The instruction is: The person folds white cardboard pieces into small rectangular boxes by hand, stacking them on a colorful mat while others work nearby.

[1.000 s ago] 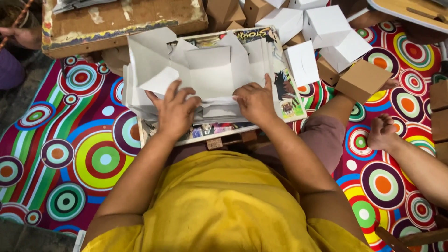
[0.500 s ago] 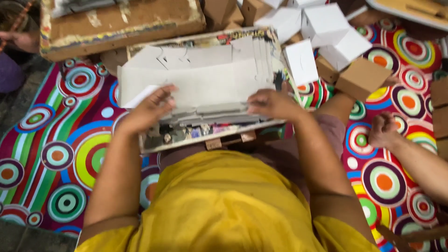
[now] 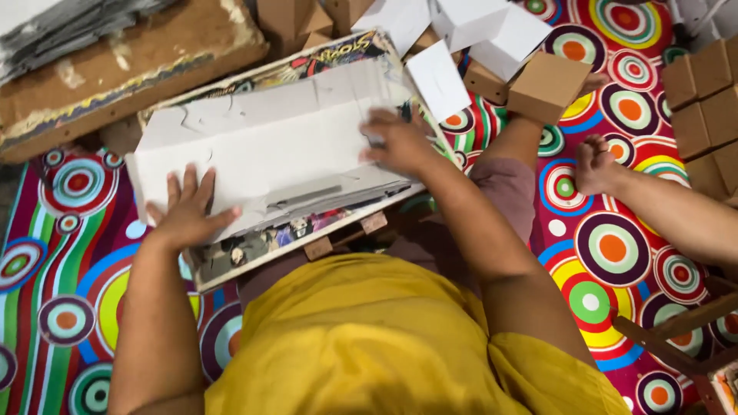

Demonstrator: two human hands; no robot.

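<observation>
On a floor mat (image 3: 615,253) printed with bright concentric circles in red, green, orange and blue, a person in a yellow shirt (image 3: 384,346) sits over a work board (image 3: 231,265) edged with dark printed pictures. A stack of flat white cardboard box blanks (image 3: 269,150), die-cut with tabs and flaps, lies across the board, matte and slightly curled at the near edge. The left hand (image 3: 188,211) rests flat on the stack's near left corner, fingers (image 3: 178,188) spread and palm down. The right hand (image 3: 400,142) presses on the stack's right end, blurred; its fingers look loosely curved over the sheet, though whether they pinch it cannot be told. Beyond the board, folded white boxes (image 3: 492,27) lie touching plain brown cardboard boxes (image 3: 550,84), with more brown boxes (image 3: 703,107) ranged at the right edge. A worn brown slab (image 3: 131,65) with chipped pale patches sits at upper left. Another person's bare foot (image 3: 596,165) rests on the mat, well right of the board.
</observation>
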